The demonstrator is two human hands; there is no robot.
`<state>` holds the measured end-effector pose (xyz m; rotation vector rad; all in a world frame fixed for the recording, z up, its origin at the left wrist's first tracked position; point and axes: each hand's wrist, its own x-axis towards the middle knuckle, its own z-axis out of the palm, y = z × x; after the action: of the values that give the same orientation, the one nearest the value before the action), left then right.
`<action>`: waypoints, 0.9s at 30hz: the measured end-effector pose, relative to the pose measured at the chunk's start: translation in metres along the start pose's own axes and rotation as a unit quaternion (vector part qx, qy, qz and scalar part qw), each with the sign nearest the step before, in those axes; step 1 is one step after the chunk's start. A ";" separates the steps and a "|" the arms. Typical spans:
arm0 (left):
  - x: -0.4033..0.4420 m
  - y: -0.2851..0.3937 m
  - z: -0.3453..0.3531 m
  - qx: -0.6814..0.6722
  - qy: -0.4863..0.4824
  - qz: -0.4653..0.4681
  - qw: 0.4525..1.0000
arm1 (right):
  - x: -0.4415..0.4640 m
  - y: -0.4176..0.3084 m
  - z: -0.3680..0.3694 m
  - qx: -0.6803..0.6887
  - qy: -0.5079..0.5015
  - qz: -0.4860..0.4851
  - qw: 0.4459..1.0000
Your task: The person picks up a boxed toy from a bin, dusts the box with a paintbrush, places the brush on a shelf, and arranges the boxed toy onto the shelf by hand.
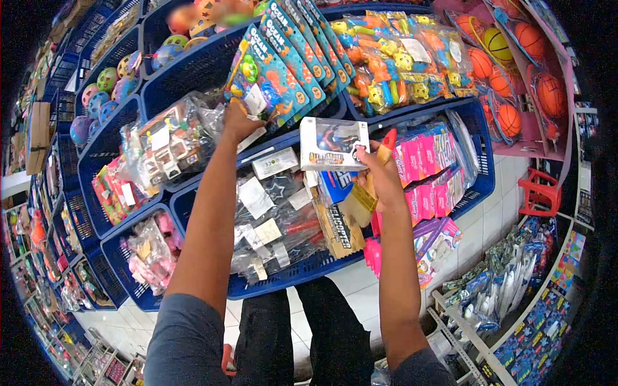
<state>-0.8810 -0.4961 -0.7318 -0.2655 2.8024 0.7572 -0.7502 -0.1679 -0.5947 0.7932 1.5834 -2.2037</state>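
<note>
My right hand (385, 177) is closed around a small white toy box (335, 157) with a clear window. The same hand also holds a flat paintbrush, its red-tipped handle (387, 147) pointing up and its pale bristles (356, 209) hanging below. My left hand (242, 122) is closed at the lower left corner of the front Ocean World toy pack (273, 77), a blue card with colourful toys. More of these cards lean behind it. Below the white box lie a helicopter box (339, 238) and bagged dark toys (273, 235).
Blue plastic baskets (193, 71) hold bagged toys (168, 141), orange and yellow packs (399, 58) and pink boxes (428, 161). Patterned balls (106, 80) fill baskets at left. Basketball sets (508, 119) and a red stool (541, 193) stand at right, above the tiled floor (479, 238).
</note>
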 end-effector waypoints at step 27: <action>0.013 -0.065 -0.028 -0.008 -0.276 -0.042 0.960 | -0.047 0.017 -0.007 0.030 -0.024 0.009 0.999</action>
<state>-0.8829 -0.5667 -0.7421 -0.1442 2.2445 0.7023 -0.7016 -0.1698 -0.5810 0.7624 1.4882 -2.2496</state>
